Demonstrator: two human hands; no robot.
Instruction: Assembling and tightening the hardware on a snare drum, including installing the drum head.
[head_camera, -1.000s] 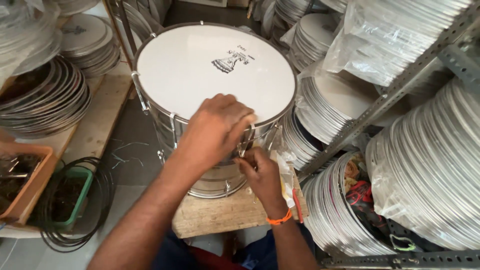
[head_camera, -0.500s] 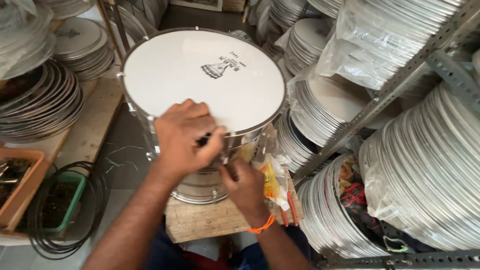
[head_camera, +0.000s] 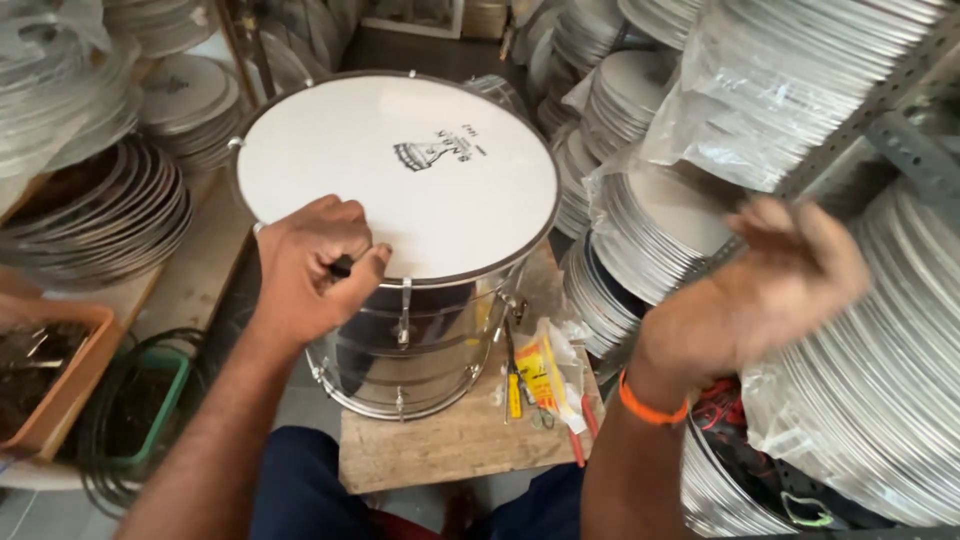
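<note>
A shiny metal drum (head_camera: 420, 340) with a white head (head_camera: 400, 170) stands tilted on a wooden board (head_camera: 460, 445). My left hand (head_camera: 315, 265) is closed around a small dark tool at the drum's near rim, pressed against the hoop. My right hand (head_camera: 790, 275) is raised off to the right, blurred, fingers apart and holding nothing, in front of stacked drum skins. An orange band (head_camera: 650, 405) circles that wrist.
Stacks of round drum skins and hoops (head_camera: 110, 210) fill the shelves on both sides. Plastic-wrapped skins (head_camera: 790, 90) hang at upper right. Screwdrivers and a yellow packet (head_camera: 545, 385) lie on the board. An orange tray (head_camera: 45, 385) and coiled cable (head_camera: 125, 425) sit at lower left.
My right hand has left the drum's rim and swung up to the right, empty. My left hand stays gripping at the rim. The camera view shifted, bringing the drum closer.
</note>
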